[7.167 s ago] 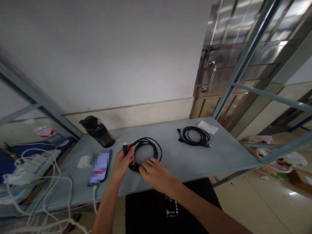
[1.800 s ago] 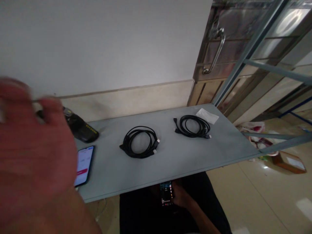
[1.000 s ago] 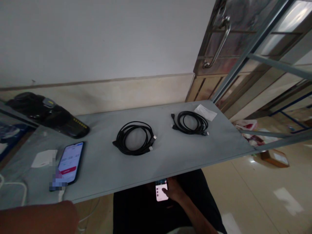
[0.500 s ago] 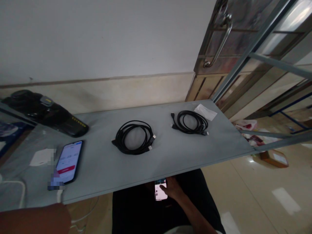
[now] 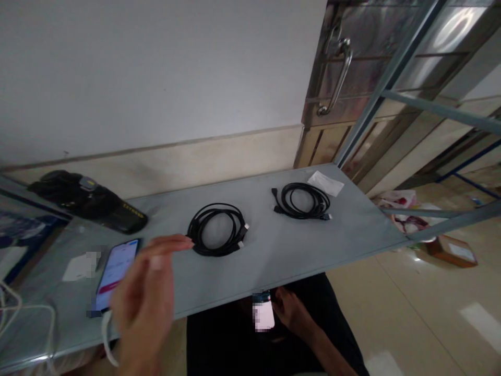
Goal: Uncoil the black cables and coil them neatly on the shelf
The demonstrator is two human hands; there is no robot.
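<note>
My left hand [image 5: 146, 297] is raised over the front left of the desk, blurred. Its fingers stretch to the right with nothing visible in them, and it covers part of a lit phone [image 5: 117, 266] on the desk. Past its fingertips lies a coiled black cable [image 5: 219, 254] with light-tipped plugs. A second coiled black cable [image 5: 305, 215] lies to the right. Below the desk edge, my right hand [image 5: 291, 310] is curled at the right side of another lit phone [image 5: 264, 316] over my lap; its fingertips are partly hidden.
A black bottle-shaped object [image 5: 90, 203] lies at the back left. White paper pieces [image 5: 326, 184] rest at the right rear, with a white card [image 5: 78, 267] at left. White cords [image 5: 50, 318] cross the left corner. A metal frame post [image 5: 376, 122] rises at right.
My left hand has come up from the lower left, over the desk. My right thumb has moved off the lap phone's screen to its side. The view has shifted slightly.
</note>
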